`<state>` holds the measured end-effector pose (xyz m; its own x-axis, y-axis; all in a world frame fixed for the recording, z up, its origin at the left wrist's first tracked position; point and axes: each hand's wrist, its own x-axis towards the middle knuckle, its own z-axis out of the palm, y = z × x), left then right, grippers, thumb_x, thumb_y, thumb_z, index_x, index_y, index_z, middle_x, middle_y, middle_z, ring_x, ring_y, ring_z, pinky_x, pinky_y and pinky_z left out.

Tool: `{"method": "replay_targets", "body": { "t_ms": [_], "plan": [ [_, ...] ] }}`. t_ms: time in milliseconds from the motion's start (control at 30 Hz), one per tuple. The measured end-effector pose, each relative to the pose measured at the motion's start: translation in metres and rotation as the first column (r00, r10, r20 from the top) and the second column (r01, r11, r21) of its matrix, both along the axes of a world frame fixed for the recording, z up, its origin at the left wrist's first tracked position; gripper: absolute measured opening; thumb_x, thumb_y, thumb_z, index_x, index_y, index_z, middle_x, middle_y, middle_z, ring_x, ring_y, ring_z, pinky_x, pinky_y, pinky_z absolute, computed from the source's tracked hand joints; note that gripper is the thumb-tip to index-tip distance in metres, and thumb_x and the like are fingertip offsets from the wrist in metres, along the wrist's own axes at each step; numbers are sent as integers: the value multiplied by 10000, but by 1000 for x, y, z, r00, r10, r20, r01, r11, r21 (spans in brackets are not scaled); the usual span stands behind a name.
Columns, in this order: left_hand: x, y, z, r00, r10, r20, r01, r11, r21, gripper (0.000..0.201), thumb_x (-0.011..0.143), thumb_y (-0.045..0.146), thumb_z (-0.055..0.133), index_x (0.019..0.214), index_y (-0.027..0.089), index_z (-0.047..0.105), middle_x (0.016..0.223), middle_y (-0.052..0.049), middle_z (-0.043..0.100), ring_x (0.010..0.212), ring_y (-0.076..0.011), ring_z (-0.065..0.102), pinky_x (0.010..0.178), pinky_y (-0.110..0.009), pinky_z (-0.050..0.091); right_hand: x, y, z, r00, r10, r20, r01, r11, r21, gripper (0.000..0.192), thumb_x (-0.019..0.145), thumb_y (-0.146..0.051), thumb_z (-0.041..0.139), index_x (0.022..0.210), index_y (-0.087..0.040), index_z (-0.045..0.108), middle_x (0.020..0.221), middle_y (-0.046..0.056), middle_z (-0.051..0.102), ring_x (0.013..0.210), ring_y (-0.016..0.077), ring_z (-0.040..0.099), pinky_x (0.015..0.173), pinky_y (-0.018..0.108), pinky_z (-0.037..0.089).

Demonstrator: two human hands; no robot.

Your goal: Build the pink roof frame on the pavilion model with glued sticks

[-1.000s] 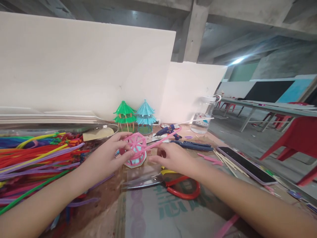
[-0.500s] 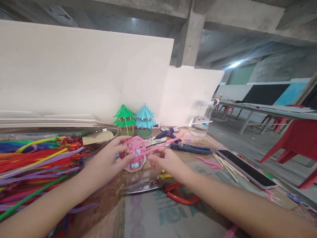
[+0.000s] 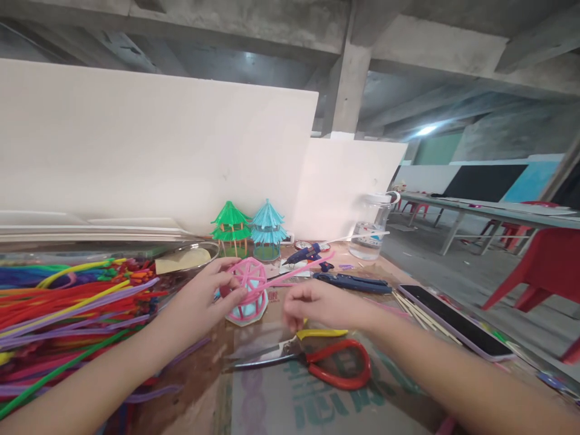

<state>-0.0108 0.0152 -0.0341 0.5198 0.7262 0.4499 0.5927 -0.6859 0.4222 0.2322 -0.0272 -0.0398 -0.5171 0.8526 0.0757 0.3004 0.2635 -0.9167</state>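
My left hand [image 3: 223,287] is closed on a small pink pipe-cleaner frame [image 3: 251,273], with spokes across its top and a pale blue base inside. From the frame a loose pink pipe cleaner [image 3: 308,270] sticks out to the right. My right hand [image 3: 308,302] is apart from it, lower and to the right, fingers curled together with nothing visible in them. Just below lies a pair of scissors [image 3: 339,382] with one red and one yellow handle, blades pointing left. Whether my right fingertips touch the yellow handle I cannot tell.
Many coloured pipe cleaners [image 3: 77,308] lie at left. Behind stand green [image 3: 230,223] and blue [image 3: 267,225] pavilion models. A glue gun [image 3: 304,254], blue-handled pliers [image 3: 353,282], a water bottle [image 3: 369,232], wooden sticks [image 3: 421,314] and a phone [image 3: 453,320] are to the right.
My right hand has let go of the loose pink pipe cleaner and moved slightly right and down toward the scissors. My left hand still holds the frame. The view has tilted up a little.
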Motion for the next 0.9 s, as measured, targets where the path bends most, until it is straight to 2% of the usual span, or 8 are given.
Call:
{"method": "replay_targets", "body": {
  "t_ms": [167, 267, 400, 467, 533, 600, 767, 900],
  "plan": [
    [-2, 5, 1, 999, 23, 35, -22, 999, -26, 552, 873, 682, 443, 694, 212, 671, 1334, -102, 596, 1271, -314, 550, 1073, -451, 449, 33, -22, 45, 985, 92, 148, -119, 975, 185, 244, 881, -381, 661, 762, -169, 684, 722, 12, 683, 675, 123, 635, 640, 246, 502],
    [-4, 9, 0, 998, 45, 40, -43, 999, -33, 574, 859, 704, 433, 635, 209, 619, 1313, -116, 608, 1274, -326, 551, 1052, -464, 464, 51, -37, 67, 988, 116, 102, -149, 880, 451, 253, 853, -405, 722, 730, -185, 696, 777, 24, 688, 735, 133, 643, 699, 295, 517],
    [-4, 12, -5, 995, 65, 78, -63, 998, -23, 581, 867, 705, 413, 647, 207, 616, 1257, -129, 632, 1272, -322, 550, 1027, -461, 479, 71, -52, 84, 959, 57, -277, 135, 769, 626, 356, 834, -469, 728, 651, -182, 624, 1061, 10, 742, 1032, 196, 689, 858, 436, 481],
    [-3, 13, -8, 993, 62, 104, -57, 997, -51, 553, 870, 690, 425, 683, 209, 623, 1230, -131, 643, 1293, -322, 531, 1025, -450, 477, 79, -57, 88, 901, 29, -433, 266, 750, 605, 414, 828, -477, 722, 631, -153, 557, 876, -36, 768, 846, 148, 730, 768, 436, 460],
    [-2, 14, -10, 983, 85, 163, -71, 994, -87, 509, 854, 680, 454, 719, 216, 613, 1158, -127, 668, 1308, -333, 513, 1019, -452, 476, 85, -56, 91, 866, -17, -500, 340, 754, 563, 415, 815, -483, 729, 639, -154, 546, 575, -86, 680, 507, 49, 639, 631, 362, 443],
    [-1, 16, -13, 964, 135, 231, -109, 986, -123, 469, 831, 673, 478, 790, 221, 597, 1074, -114, 687, 1258, -339, 549, 982, -454, 495, 88, -52, 91, 866, -59, -497, 348, 784, 514, 353, 787, -479, 763, 672, -186, 604, 489, -86, 628, 372, 18, 532, 535, 280, 437],
    [6, 19, -17, 909, 219, 355, -159, 969, -191, 533, 716, 677, 568, 975, 212, 534, 1102, -114, 682, 1046, -313, 654, 905, -455, 529, 68, -28, 77, 949, -129, -288, 222, 922, 319, 302, 738, -454, 813, 750, -176, 696, 641, 26, 727, 551, 118, 661, 551, 251, 520],
    [11, 15, -14, 897, 188, 400, -68, 953, -296, 592, 678, 659, 625, 1044, 200, 549, 1163, -131, 680, 1105, -325, 641, 967, -482, 500, 36, -7, 46, 975, -184, -124, 210, 945, 252, 272, 742, -408, 779, 698, -173, 650, 650, 6, 706, 593, 113, 639, 611, 245, 502]
  ]
}}
